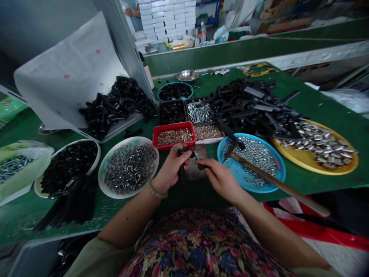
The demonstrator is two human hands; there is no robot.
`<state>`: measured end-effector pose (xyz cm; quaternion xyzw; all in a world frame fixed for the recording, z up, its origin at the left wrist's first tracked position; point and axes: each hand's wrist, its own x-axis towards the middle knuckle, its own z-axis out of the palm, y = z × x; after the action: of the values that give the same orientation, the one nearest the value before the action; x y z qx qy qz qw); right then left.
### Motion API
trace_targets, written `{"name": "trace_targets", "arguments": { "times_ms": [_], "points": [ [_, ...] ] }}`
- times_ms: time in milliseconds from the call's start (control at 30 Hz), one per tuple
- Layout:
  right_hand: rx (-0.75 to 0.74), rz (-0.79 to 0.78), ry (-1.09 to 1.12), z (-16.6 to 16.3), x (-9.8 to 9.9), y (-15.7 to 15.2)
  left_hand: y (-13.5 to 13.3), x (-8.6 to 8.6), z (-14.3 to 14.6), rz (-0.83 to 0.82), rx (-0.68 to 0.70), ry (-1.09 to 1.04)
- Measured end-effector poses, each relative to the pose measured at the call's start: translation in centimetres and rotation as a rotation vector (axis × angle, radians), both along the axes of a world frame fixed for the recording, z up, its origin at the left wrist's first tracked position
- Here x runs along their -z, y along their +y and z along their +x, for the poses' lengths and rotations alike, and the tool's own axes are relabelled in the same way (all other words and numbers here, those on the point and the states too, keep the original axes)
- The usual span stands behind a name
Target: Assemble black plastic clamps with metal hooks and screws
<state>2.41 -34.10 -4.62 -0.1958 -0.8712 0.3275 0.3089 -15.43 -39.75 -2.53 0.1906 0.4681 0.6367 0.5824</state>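
Note:
My left hand (170, 169), with a beaded bracelet at its wrist, is closed on a black plastic part (181, 174). My right hand (220, 177) pinches a small dark flat piece (201, 166) close beside it. Between the fingertips of both hands a small silver screw (197, 155) shows; which hand bears it I cannot tell. Both hands are over a dull metal plate (203, 149) on the green table. Just beyond them are a red tray (154, 139) of copper-coloured pins and a pale tray (210, 139) of small brassy pieces.
At right, a wooden-handled hammer (276, 180) lies across a blue basin (284, 173) of nuts. A yellow basin (343, 172) holds metal sleeves. White basins of rings (100, 181) and black caps (37, 188) stand left. Black parts (245, 102) are heaped behind.

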Motion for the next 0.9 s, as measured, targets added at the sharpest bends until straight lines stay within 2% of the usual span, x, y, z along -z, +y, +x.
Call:
{"name": "trace_targets", "arguments": {
  "times_ms": [67, 133, 233, 300, 433, 533, 667, 800, 833, 900],
  "points": [
    [-0.022, -0.12, 0.001, 0.2, -0.1, -0.2, -0.3, -0.2, -0.4, -0.04, 0.068, -0.035],
    [-0.105, -0.224, -0.035, 0.6, -0.1, -0.3, -1.0, -0.7, -0.9, -0.045, 0.215, -0.054],
    [-0.153, -0.243, -0.09, 1.1, 0.0, -0.1, -2.2, -1.6, -1.6, 0.072, 0.405, -0.014],
    [-0.087, -0.191, -0.095, 1.3, 0.2, 0.0, -2.7, -1.8, -1.6, 0.103, 0.349, 0.062],
    [-0.05, -0.035, -0.043, 1.3, 0.3, -0.4, -2.6, -1.0, -0.5, 0.002, 0.076, 0.163],
    [-0.076, 0.044, 0.013, 0.9, 0.4, -1.3, -2.3, -0.4, 0.7, -0.022, 0.055, 0.153],
    [-0.04, -0.088, 0.053, 0.9, 0.9, -1.7, -2.5, -0.1, 1.0, -0.032, 0.123, 0.147],
    [-0.233, -0.14, -0.039, 1.6, 0.9, -1.2, -3.0, 0.4, -0.2, -0.033, 0.289, 0.298],
    [-0.273, -0.192, -0.05, 1.7, 0.8, -1.1, -3.2, 0.4, -0.4, -0.019, 0.329, 0.354],
    [-0.314, -0.42, -0.011, 1.7, 0.8, -0.9, -3.4, 0.4, -0.6, 0.03, 0.397, 0.446]
  ]
}}
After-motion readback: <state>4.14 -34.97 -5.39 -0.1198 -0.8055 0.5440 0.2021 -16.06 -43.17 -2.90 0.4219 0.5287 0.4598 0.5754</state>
